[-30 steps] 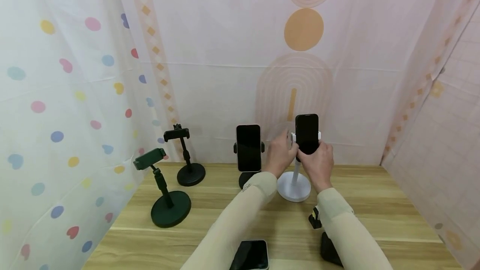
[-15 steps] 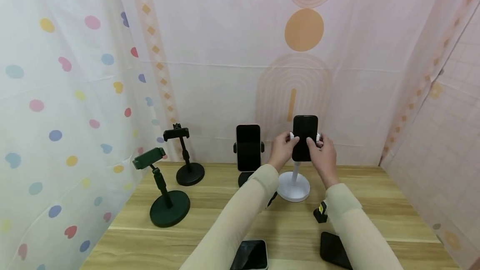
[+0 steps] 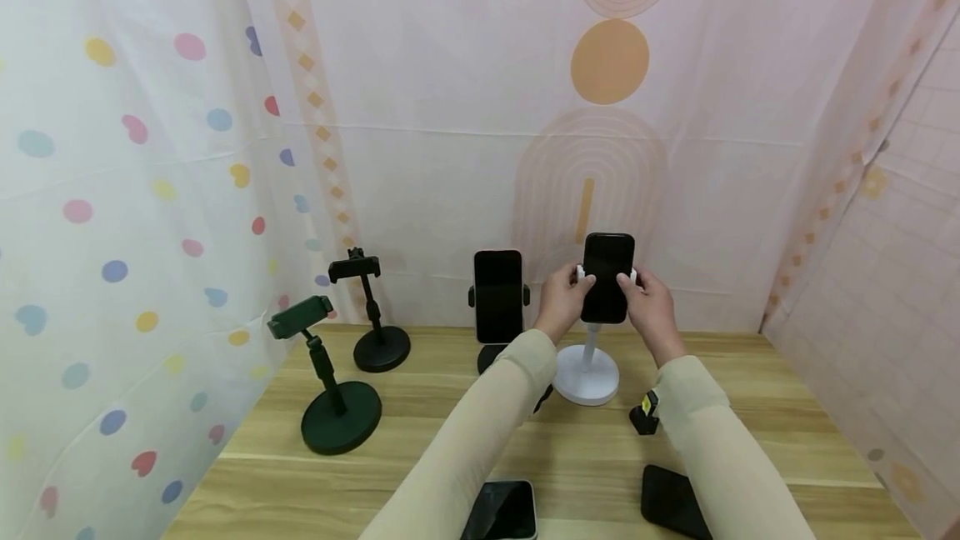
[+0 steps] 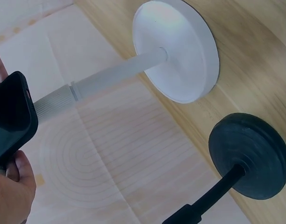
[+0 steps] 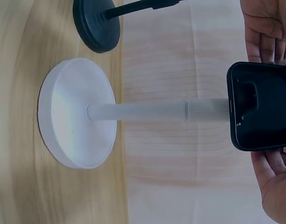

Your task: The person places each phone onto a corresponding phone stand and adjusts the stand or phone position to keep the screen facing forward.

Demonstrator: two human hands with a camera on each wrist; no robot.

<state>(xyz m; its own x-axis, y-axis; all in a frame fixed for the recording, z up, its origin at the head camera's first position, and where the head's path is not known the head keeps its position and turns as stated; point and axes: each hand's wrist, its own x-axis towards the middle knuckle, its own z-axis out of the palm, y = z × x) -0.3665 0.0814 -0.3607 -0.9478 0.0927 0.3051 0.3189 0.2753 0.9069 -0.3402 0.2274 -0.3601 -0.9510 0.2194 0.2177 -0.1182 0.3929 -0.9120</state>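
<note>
A black smartphone (image 3: 608,277) stands upright at the top of a white phone stand (image 3: 587,375), between its white clamp arms. My left hand (image 3: 562,302) grips the phone's left side, thumb at its front edge and fingers around the clamp arm. Opposite it, my right hand (image 3: 651,307) holds the right side in the same way. In the left wrist view, the phone's lower end (image 4: 12,114) hangs over the ribbed post (image 4: 119,72). The right wrist view has the phone (image 5: 262,107) between both hands; the clamp is mostly hidden behind it.
Left of the white stand, a black stand holds another phone (image 3: 498,297). A green phone stand (image 3: 341,417) and a black phone stand (image 3: 382,348) are farther left. Nearer lie two phones (image 3: 501,510) (image 3: 671,500) and a small black object with a yellow mark (image 3: 643,415).
The phone has come down slightly and now sits between the clamp arms. My right hand has shifted from the phone's lower end to its right side; the left thumb has moved onto its left edge.
</note>
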